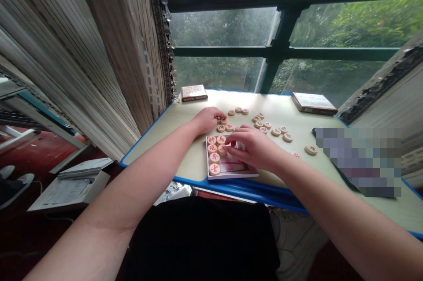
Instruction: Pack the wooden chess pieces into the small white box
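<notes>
My left hand (209, 120) reaches past the far left corner of a shallow white box (233, 176). Its fingers are closed on a round wooden Chinese chess piece with red marking (224, 120) on the table. Inside the box, my right hand (253, 144) pinches another red-marked piece (222, 149) between thumb and fingers. Along the box's left side lie several red-marked pieces (214, 157), faces up. Just behind the box are a dark-marked piece (221, 128) and a red-marked piece (229, 127). My right hand covers part of the box.
Several dark-marked pieces (276, 132) are scattered to the right, one lone piece (311, 149) near a blurred dark flat object (360, 162). Two flat boxes stand at the back, one left (194, 93), one right (314, 103). The table (158, 140) has a blue edge, against a window.
</notes>
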Action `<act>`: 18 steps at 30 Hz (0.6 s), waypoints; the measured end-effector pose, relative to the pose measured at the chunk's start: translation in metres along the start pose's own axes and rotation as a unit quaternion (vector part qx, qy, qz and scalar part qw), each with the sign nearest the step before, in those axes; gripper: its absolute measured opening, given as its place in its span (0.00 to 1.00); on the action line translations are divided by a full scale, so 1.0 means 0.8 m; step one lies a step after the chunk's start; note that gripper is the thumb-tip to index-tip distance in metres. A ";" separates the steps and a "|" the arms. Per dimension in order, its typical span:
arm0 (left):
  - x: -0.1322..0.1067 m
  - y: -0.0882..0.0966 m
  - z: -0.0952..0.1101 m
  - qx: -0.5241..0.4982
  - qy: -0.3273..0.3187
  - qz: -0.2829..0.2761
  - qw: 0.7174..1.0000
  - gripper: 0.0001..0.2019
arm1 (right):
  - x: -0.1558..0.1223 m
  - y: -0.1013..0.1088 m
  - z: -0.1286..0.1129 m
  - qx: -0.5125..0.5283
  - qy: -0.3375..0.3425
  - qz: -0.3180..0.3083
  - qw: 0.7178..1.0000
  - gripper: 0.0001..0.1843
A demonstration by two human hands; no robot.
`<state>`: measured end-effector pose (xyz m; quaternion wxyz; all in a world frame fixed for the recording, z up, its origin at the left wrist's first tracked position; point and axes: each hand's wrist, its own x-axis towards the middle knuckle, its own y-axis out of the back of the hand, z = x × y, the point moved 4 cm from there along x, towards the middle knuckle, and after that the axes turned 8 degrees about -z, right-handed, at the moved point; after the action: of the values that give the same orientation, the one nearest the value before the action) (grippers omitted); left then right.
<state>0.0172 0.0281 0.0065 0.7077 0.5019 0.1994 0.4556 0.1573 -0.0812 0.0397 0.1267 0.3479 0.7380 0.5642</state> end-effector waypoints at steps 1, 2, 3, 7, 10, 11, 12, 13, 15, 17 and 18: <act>0.000 0.000 0.000 0.002 -0.003 -0.002 1.000 0.21 | 0.000 0.000 0.000 -0.005 0.003 0.005 1.000 0.08; 0.000 0.000 0.001 0.002 -0.003 -0.003 1.000 0.20 | 0.000 0.001 0.000 -0.011 0.009 0.010 1.000 0.09; 0.001 0.001 0.001 0.001 -0.003 -0.002 1.000 0.20 | 0.001 0.001 0.000 -0.017 0.016 0.015 1.000 0.10; 0.000 0.001 0.001 0.000 0.006 -0.005 1.000 0.19 | 0.003 -0.002 -0.001 -0.030 0.038 0.012 0.999 0.11; -0.001 0.002 0.002 0.001 0.005 -0.007 1.000 0.18 | 0.004 -0.004 -0.001 -0.037 0.038 0.003 0.999 0.10; -0.001 0.002 0.002 0.000 0.001 -0.009 1.000 0.18 | 0.004 -0.004 -0.001 -0.038 0.036 0.002 0.999 0.10; -0.001 0.002 0.002 -0.002 -0.006 -0.013 1.000 0.18 | 0.004 -0.003 -0.001 -0.036 0.033 0.004 0.999 0.10; -0.002 0.002 0.002 -0.005 -0.015 -0.017 1.000 0.17 | 0.003 -0.002 -0.001 -0.034 0.030 0.008 0.999 0.10; -0.001 0.001 0.001 -0.010 -0.032 -0.026 0.999 0.16 | 0.003 0.001 0.000 -0.026 0.023 0.021 0.999 0.10; -0.001 0.000 0.000 -0.014 -0.042 -0.030 0.999 0.15 | 0.003 0.003 0.001 -0.019 0.016 0.035 0.999 0.10; 0.000 -0.001 -0.001 -0.015 -0.043 -0.029 0.999 0.14 | 0.003 0.003 0.002 -0.018 0.015 0.036 0.999 0.10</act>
<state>0.0168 0.0285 0.0057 0.7358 0.5040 0.1765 0.4164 0.1574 -0.0781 0.0420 0.1015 0.3631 0.7167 0.5867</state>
